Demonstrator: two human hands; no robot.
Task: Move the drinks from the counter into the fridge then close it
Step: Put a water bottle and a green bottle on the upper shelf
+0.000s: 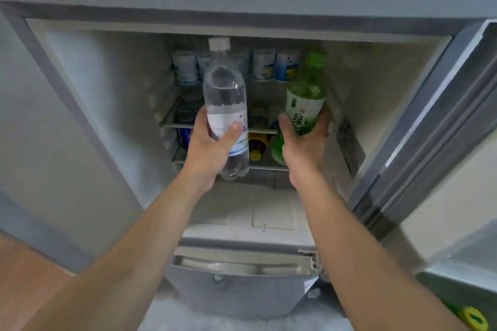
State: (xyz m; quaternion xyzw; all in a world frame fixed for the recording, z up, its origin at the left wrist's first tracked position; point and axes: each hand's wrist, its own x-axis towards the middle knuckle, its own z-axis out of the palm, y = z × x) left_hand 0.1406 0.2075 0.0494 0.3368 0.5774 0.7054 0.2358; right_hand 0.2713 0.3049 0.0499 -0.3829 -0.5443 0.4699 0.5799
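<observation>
The fridge (pixel 113 94) stands open in front of me. My left hand (pixel 209 148) grips a clear bottle with a white cap (pixel 224 94) around its lower half, held upright in front of the shelves. My right hand (pixel 304 142) grips a green tea bottle with a green cap (pixel 305 99) from below, at the right side of the compartment. Both bottles hang in the air just in front of the upper wire shelf (pixel 174 122).
Several white and blue cups (pixel 265 64) line the back of the upper shelf. A yellow-capped bottle (pixel 256 146) and a blue can (pixel 185 136) lie on the lower shelf. The open door (pixel 435 126) stands at right. A yellow lid (pixel 474 318) shows at bottom right.
</observation>
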